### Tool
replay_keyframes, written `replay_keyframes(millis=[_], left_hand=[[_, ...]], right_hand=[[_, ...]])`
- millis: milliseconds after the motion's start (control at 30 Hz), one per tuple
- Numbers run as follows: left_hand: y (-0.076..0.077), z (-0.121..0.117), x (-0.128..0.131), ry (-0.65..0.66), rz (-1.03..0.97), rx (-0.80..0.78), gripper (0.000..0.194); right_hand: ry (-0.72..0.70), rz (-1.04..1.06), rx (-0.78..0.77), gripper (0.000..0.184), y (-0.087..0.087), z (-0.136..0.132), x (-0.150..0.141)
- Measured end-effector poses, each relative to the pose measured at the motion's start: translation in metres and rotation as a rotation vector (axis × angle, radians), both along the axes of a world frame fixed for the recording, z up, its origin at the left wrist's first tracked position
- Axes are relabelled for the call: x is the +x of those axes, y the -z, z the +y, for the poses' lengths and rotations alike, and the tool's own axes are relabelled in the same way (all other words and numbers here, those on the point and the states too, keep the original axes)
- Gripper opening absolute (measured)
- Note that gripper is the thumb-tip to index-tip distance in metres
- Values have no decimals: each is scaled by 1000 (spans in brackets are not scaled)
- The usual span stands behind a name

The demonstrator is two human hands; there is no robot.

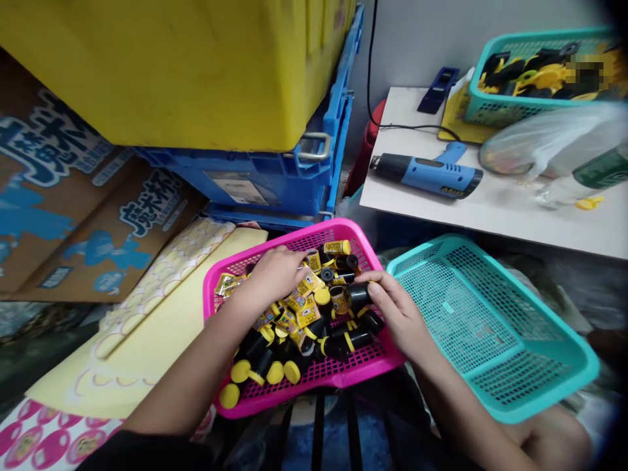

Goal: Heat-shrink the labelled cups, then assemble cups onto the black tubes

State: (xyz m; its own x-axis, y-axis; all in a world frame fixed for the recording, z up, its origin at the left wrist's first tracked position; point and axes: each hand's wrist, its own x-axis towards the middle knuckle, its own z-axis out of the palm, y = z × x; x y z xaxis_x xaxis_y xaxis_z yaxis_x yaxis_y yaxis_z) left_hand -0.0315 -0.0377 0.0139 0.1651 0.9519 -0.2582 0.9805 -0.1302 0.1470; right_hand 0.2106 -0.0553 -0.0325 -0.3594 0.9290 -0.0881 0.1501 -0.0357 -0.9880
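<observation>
A pink plastic basket (343, 378) holds a heap of small black cylinders with yellow caps and small yellow printed packets (308, 311). My right hand (400, 313) is at the basket's right side, its thumb and fingers closed on a black cylinder (360, 296). My left hand (275, 273) reaches over the heap from the left with its fingers curled at the back of the pile. What those fingertips hold is hidden. Several yellow caps (229, 395) lie toward the basket's near left corner.
A turquoise basket (554, 405) sits on the right. Behind it, a white table (510, 222) bears a blue heat gun (432, 175), a bottle (589, 175) and another turquoise basket (520, 112) of black and yellow parts. Blue crates (294, 176), a yellow bin (196, 78) and cardboard (98, 216) stand left.
</observation>
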Motion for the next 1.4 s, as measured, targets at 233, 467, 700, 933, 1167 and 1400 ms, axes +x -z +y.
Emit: replay_keyframes(millis=[233,467,700,933,1167,1400], left_hand=[[4,-2,3,23,33,117,25],[12,-11,-20,-4,-222,235,18],[-2,-66,-16,240,-443,875,16],[8,-79,-14,305,-403,938,24],[10,-81,-23,110,-386,585,27],[6,-69,0,-596,-1163,292,25]], right_hand=[[6,86,-16,35,1,-1,-5],[5,134,-69,26,4,4,-2],[-213,197,-242,46,-19,8,-29],[-197,92,-257,41,-29,8,-61],[-30,119,-336,45,-18,15,-51],[-104,143,-306,48,-25,9,-62]])
